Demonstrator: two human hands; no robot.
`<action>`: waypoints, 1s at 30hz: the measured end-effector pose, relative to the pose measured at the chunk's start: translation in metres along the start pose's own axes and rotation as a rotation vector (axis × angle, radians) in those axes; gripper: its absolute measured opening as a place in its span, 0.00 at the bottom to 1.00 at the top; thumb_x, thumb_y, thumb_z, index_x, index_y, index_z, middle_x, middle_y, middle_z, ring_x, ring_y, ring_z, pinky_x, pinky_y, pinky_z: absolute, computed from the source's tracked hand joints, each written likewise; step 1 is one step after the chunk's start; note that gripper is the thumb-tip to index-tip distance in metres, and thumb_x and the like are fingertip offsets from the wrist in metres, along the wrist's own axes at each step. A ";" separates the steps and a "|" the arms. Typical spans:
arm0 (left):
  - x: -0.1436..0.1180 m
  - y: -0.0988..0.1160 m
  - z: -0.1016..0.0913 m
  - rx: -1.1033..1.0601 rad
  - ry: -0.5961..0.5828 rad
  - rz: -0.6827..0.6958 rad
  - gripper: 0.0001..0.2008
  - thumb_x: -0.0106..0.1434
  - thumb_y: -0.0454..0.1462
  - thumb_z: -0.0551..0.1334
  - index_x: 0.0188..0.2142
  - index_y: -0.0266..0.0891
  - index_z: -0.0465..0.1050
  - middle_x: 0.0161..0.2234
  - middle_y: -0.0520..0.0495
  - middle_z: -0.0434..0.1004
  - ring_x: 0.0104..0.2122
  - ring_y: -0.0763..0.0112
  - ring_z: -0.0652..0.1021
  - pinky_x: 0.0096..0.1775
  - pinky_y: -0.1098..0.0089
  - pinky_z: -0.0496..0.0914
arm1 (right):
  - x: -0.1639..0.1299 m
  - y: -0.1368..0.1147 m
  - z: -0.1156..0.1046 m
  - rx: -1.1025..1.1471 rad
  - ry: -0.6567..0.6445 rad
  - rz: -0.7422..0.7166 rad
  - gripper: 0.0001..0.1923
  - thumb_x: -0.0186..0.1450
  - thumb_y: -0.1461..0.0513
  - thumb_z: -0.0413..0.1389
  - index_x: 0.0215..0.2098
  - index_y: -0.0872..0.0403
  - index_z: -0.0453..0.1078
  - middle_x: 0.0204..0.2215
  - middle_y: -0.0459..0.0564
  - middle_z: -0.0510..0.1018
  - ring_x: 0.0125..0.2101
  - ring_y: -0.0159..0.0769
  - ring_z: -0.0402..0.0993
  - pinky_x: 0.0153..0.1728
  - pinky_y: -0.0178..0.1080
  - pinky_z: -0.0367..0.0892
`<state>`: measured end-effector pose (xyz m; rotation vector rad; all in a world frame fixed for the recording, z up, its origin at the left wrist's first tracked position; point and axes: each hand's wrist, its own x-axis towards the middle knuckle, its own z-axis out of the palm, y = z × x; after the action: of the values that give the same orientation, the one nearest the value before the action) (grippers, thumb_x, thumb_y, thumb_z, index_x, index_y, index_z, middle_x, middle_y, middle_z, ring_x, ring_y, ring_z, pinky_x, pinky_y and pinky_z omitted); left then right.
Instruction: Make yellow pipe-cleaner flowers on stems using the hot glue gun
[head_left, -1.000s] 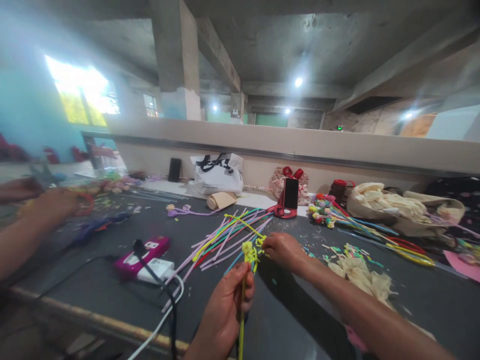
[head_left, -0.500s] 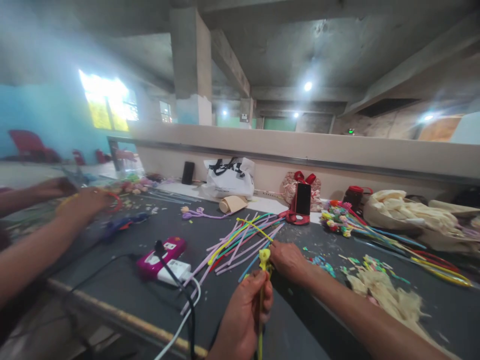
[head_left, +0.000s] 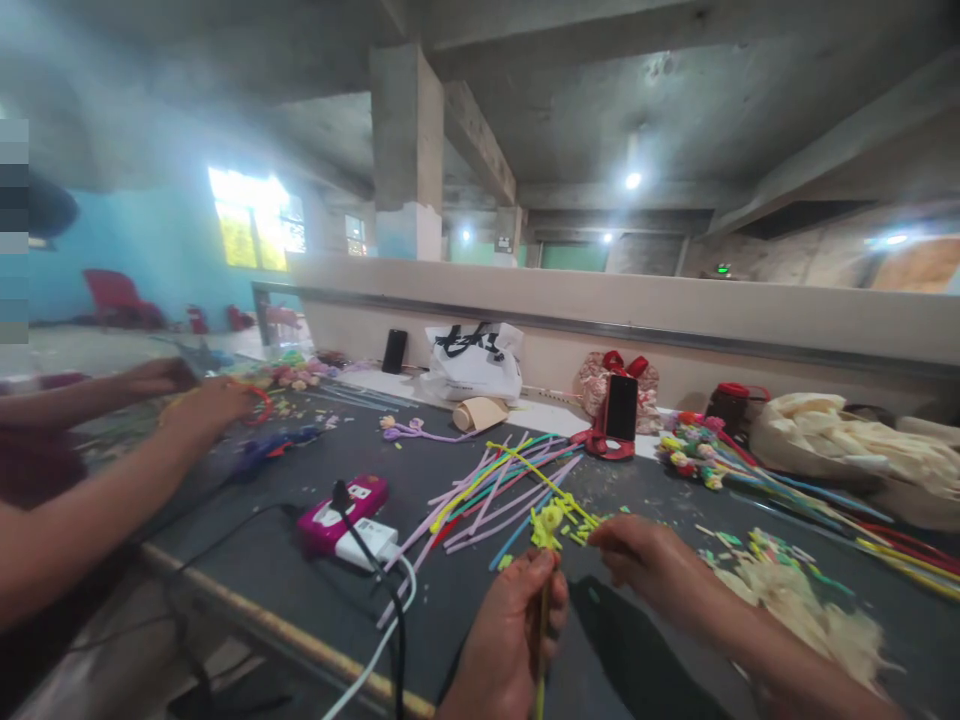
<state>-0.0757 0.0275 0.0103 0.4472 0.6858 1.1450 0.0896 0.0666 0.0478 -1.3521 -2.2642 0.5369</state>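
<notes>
Head view: my left hand (head_left: 514,625) is clamped on a yellow stem (head_left: 543,635), held above the table (head_left: 262,545) inside its near edge. At its top a curled yellow head (head_left: 552,517) looks partly formed. My right hand (head_left: 646,552) has its fingers bunched beside loose yellow pieces (head_left: 576,506); I can't tell whether they grip one. Colourful flowers (head_left: 690,450) toward the far edge look done; the straight coloured sticks (head_left: 480,490) mid-table seem unworked.

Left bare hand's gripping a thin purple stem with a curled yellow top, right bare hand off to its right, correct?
No: the head view shows the left bare hand gripping a thin yellow stem, not purple. The curled yellow top and right bare hand are as you said.
</notes>
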 end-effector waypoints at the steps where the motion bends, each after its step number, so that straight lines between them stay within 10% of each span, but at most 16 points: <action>1: 0.000 -0.002 0.003 0.000 -0.011 -0.003 0.10 0.50 0.40 0.62 0.27 0.36 0.65 0.17 0.57 0.65 0.14 0.85 0.63 0.15 0.82 0.50 | -0.006 0.001 -0.002 0.157 -0.008 0.042 0.06 0.57 0.66 0.50 0.30 0.54 0.68 0.21 0.44 0.73 0.22 0.32 0.69 0.24 0.33 0.61; 17: 0.012 -0.043 0.054 -0.003 -0.198 -0.192 0.07 0.51 0.36 0.62 0.25 0.34 0.65 0.18 0.56 0.65 0.11 0.89 0.57 0.12 0.85 0.45 | -0.059 0.011 -0.020 1.022 0.168 0.357 0.09 0.49 0.60 0.60 0.27 0.57 0.68 0.16 0.42 0.72 0.14 0.24 0.63 0.13 0.26 0.54; 30: 0.011 -0.055 0.048 0.042 -0.213 -0.171 0.11 0.47 0.37 0.65 0.24 0.35 0.63 0.18 0.57 0.63 0.12 0.91 0.52 0.12 0.85 0.43 | -0.067 0.014 0.001 0.969 0.272 0.345 0.06 0.52 0.62 0.58 0.24 0.58 0.68 0.13 0.39 0.69 0.12 0.21 0.60 0.13 0.25 0.52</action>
<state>-0.0022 0.0188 0.0065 0.5277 0.5512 0.9083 0.1271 0.0136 0.0274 -1.1621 -1.2316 1.2606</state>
